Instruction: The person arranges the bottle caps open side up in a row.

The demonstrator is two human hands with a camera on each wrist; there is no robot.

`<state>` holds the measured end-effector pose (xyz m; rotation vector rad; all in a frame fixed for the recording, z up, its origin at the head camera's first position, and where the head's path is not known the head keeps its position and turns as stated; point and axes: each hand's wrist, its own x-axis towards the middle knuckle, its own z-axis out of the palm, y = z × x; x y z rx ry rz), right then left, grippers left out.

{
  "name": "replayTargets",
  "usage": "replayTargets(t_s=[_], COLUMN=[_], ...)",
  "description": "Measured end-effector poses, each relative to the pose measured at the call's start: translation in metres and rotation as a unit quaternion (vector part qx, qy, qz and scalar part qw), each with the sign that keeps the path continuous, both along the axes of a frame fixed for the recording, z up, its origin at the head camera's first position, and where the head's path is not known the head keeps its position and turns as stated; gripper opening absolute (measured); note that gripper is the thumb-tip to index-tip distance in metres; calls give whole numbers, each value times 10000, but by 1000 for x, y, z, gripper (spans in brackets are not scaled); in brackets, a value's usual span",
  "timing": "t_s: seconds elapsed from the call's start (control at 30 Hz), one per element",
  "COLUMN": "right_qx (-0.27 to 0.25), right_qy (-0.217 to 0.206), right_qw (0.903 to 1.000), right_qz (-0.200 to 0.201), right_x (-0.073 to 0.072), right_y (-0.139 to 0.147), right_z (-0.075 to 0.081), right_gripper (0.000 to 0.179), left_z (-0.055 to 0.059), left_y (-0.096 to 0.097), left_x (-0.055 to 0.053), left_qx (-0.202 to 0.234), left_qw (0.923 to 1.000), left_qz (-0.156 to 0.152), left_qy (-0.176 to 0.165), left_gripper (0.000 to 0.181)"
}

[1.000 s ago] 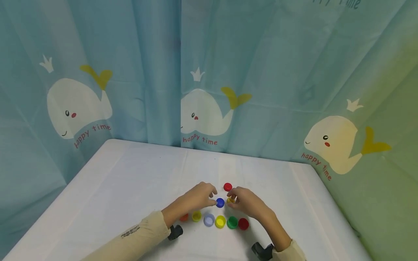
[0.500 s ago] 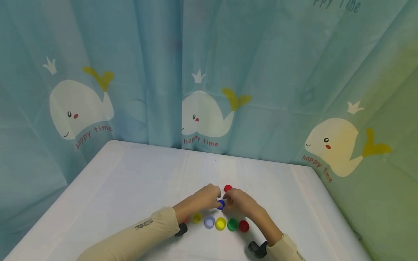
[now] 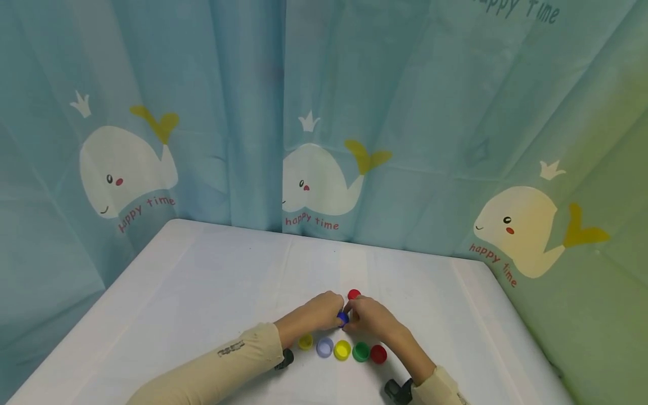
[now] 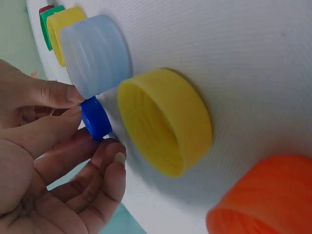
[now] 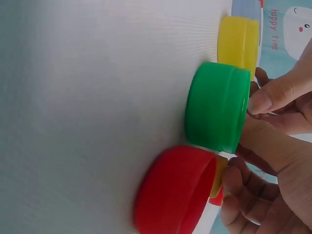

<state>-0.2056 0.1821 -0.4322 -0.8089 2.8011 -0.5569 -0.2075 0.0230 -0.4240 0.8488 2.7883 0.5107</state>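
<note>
My left hand (image 3: 324, 311) and my right hand (image 3: 372, 316) meet over a small blue bottle cap (image 3: 342, 319). In the left wrist view the blue cap stands tilted on edge, pinched between my left thumb and fingers. My right thumb tip presses at the cap's upper edge there, and in the head view my right thumb and forefinger close on its right side. In the right wrist view a small yellow cap (image 5: 219, 175) shows beside my right hand's curled lower fingers; in the head view that hand hides it.
A row of larger caps lies nearer me: orange (image 4: 273, 200), yellow (image 4: 168, 122), pale blue (image 3: 324, 347), another yellow (image 3: 342, 350), green (image 3: 361, 351) and dark red (image 3: 378, 354). A small red cap (image 3: 354, 294) lies behind my hands. Whale-printed curtains (image 3: 253, 112) border the white table (image 3: 228, 264).
My hands have come together at the blue cap. The left hand moved right onto it; the right hand shifted left from over the small yellow cap. The blue cap is now tilted.
</note>
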Motion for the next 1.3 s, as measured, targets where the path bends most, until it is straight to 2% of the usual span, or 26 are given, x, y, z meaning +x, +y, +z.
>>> replayTargets(t_s=[0.3,0.43,0.57,0.73,0.87,1.0,1.07,1.2,1.3], right_qx=[-42,-105,-255,-430,-596,-881,-1096,-1769,-2429], right_qy=[187,584,867,609,465,447,462,408,154], right_qw=[9997,9980,9949,9966,9970,9950,9928,9834,9693], right_qz=[124,235,456,359,172,120,114,-70,-332], right_x=[-1,-2,-2,-4,-4,-2,-1,1,2], right_y=[2,4,5,5,2,0,-1,-4,-8], right_z=[-1,-1,5,21,29,37,40,46,49], right_gripper=[25,23,23,24,24,26,28,28,30], left_z=[0,2,5,9,17,27,31,40,46], left_y=[-4,-11,-18,-23,-25,-29,-32,-36,-39], left_x=[0,-2,-3,-3,-2,-1,0,2,4], left_qx=[218,643,1166,1804,2301,2849,3081,3517,3832], left_qw=[9992,9965,9911,9819,9694,9507,9424,9262,9130], left_qz=[228,345,368,378,674,937,1007,1153,1246], left_qy=[-247,-416,-521,-437,-524,-792,-822,-719,-636], left_gripper=[15,14,16,18,19,22,23,27,27])
